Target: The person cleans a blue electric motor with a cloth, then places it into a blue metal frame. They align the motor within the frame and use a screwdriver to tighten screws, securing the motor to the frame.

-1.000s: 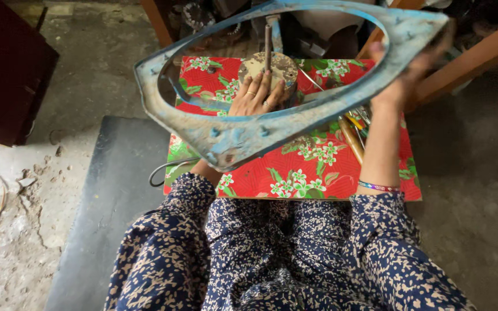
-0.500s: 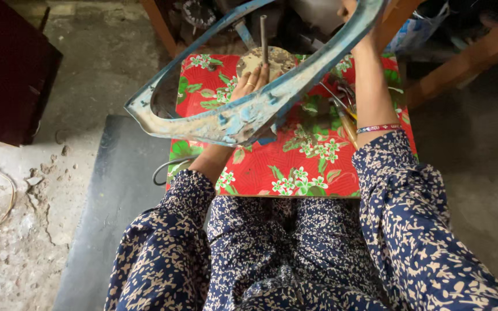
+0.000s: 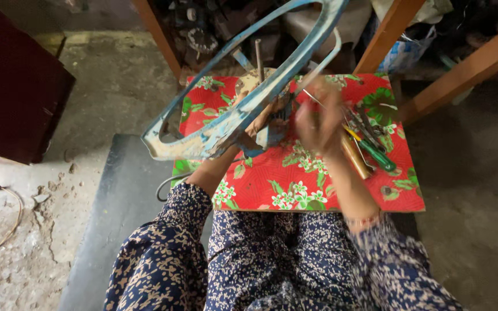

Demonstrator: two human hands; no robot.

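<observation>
**What I'm wearing**

I'm dressed in dark navy fabric printed all over with small pale cream flowers and sprigs. The same print covers both long sleeves and my lap. My left sleeve [image 3: 165, 253] ends at the forearm. At my right wrist sits a thin reddish bracelet [image 3: 363, 219], just above the blurred right sleeve [image 3: 399, 270].

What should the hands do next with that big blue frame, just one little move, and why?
Probably the right hand, now blurred and empty over the red flowered cloth, should grip the blue frame again. The frame stands steeply tilted, only the left hand under it seems to steady it, and screwdrivers lie close beside.
</observation>
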